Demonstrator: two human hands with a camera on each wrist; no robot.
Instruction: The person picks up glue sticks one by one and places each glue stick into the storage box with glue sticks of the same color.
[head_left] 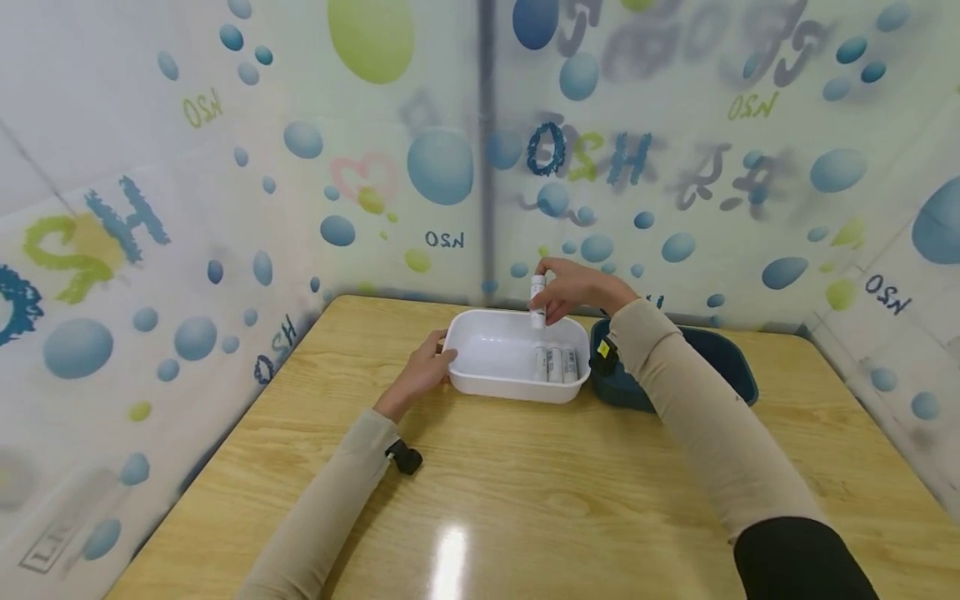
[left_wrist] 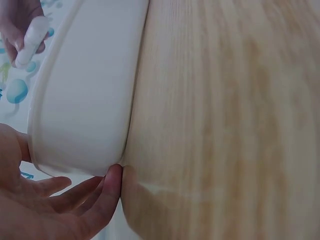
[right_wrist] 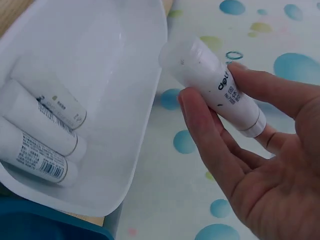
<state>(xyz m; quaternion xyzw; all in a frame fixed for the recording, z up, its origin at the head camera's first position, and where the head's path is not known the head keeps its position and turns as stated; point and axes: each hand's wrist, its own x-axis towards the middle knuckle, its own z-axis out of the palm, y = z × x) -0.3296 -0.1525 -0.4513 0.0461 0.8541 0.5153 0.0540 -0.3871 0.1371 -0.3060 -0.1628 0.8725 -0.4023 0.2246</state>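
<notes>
My right hand (head_left: 572, 287) pinches a white glue stick (right_wrist: 215, 85) between thumb and fingers, held above the right part of a white plastic tray (head_left: 480, 386). Small dark print, "deli", shows on its side in the right wrist view. Inside the tray at its right end, three more glue sticks (head_left: 555, 365) lie side by side, their labels printed with barcodes in the right wrist view. At the tray's left end my left hand (head_left: 423, 367) grips the wall. The left wrist view shows fingertips (left_wrist: 114, 175) against the tray's outer wall, low down near the wooden tabletop.
A dark blue tray (head_left: 720, 358) stands right beside the white one, partly hidden by my right forearm. Both are near the back edge of the wooden table (head_left: 540, 492). Behind it hangs a white sheet (head_left: 375, 275) printed with blue and green bubbles.
</notes>
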